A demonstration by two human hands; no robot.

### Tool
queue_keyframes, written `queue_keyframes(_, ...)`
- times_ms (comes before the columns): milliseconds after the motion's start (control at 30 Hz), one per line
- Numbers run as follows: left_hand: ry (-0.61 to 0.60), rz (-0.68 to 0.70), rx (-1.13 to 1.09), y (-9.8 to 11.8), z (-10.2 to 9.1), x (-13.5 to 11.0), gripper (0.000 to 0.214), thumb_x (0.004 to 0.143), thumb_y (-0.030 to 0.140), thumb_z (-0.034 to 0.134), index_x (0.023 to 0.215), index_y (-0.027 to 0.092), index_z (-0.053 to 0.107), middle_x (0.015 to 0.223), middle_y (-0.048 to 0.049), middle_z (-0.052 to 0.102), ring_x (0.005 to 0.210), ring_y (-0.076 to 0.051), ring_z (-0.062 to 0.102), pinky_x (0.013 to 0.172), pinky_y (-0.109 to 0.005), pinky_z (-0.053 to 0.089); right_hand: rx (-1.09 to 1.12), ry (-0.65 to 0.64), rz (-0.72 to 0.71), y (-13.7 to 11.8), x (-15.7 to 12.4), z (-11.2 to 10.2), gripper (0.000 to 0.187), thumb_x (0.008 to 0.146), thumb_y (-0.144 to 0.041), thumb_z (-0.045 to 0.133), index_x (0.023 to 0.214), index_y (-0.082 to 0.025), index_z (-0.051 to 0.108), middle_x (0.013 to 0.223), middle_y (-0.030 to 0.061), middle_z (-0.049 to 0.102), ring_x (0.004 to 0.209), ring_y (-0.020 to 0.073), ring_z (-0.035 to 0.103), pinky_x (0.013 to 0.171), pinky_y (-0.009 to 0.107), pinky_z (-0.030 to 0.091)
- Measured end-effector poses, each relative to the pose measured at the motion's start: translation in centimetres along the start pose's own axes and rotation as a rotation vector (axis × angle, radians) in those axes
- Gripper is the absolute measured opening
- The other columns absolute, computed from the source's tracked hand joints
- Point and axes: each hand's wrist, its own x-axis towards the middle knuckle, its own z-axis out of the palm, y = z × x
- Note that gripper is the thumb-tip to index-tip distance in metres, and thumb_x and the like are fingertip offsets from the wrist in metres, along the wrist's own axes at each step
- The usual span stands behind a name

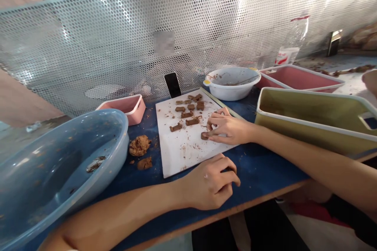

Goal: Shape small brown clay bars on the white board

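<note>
My right hand (228,127) rests on the white cutting board (182,149), its fingers pinched on a small brown dough piece (204,135) at the board's right side. My left hand (210,182) lies on the blue table (259,172) just below the board, fingers curled closed; something dark shows at its fingertips but I cannot make it out. Several bone-shaped brown dough pieces (188,113) lie on the far half of the board. Two lumps of brown dough (139,145) sit on the table left of the board.
A large blue bowl (53,168) stands at the left, a small pink box (125,108) behind it. A phone (172,84) leans on the perforated metal screen. A white bowl (231,82), a pink tray (297,78) and a yellow-green tray (309,119) crowd the right.
</note>
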Motion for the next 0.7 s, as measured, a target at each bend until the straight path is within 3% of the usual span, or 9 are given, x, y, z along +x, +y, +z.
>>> queue_keyframes(100,0.002,0.003,0.0,0.02,-0.03,0.04,0.024,0.103,0.008,0.052,0.104,0.012,0.076,0.114,-0.0132,0.072,0.102,-0.02,0.065,0.097,-0.036,0.062,0.01,-0.024,-0.033,0.01,-0.09,0.24,0.04,0.115,-0.047,0.054,0.105,-0.025,0.086,0.111,0.0079,0.071,0.101,0.0228,0.058,0.096,0.045,0.028)
queue_keyframes(233,0.025,0.023,-0.006,-0.11,0.05,0.05,0.024,0.102,0.008,0.053,0.103,0.012,0.076,0.111,-0.0124,0.071,0.1,-0.02,0.065,0.094,-0.034,0.062,-0.009,-0.035,-0.032,0.16,-0.15,0.6,0.037,0.116,-0.046,0.053,0.117,-0.028,0.085,0.111,0.0081,0.07,0.102,0.0231,0.057,0.095,0.044,0.028)
queue_keyframes(400,0.01,0.014,0.0,-0.16,0.07,-0.01,0.024,0.103,0.009,0.052,0.104,0.012,0.076,0.113,-0.0133,0.072,0.101,-0.02,0.065,0.095,-0.036,0.062,-0.008,-0.001,-0.007,0.34,-0.13,0.58,0.038,0.116,-0.045,0.054,0.112,-0.027,0.087,0.108,0.0075,0.07,0.1,0.0225,0.058,0.097,0.045,0.028)
queue_keyframes(567,0.017,0.011,-0.002,-0.05,-0.03,0.01,0.024,0.103,0.009,0.053,0.104,0.013,0.076,0.113,-0.0128,0.072,0.101,-0.02,0.066,0.095,-0.034,0.062,-0.037,-0.012,-0.039,0.39,-0.16,0.71,0.038,0.117,-0.046,0.051,0.128,-0.029,0.083,0.109,0.0081,0.069,0.099,0.0229,0.057,0.095,0.044,0.029)
queue_keyframes(700,0.016,0.013,-0.001,0.02,-0.09,0.03,0.025,0.103,0.009,0.052,0.104,0.012,0.076,0.113,-0.0133,0.072,0.101,-0.02,0.066,0.095,-0.035,0.062,0.002,0.003,-0.03,0.47,-0.16,0.65,0.036,0.116,-0.046,0.054,0.124,-0.029,0.084,0.109,0.0074,0.069,0.1,0.0226,0.059,0.096,0.044,0.029)
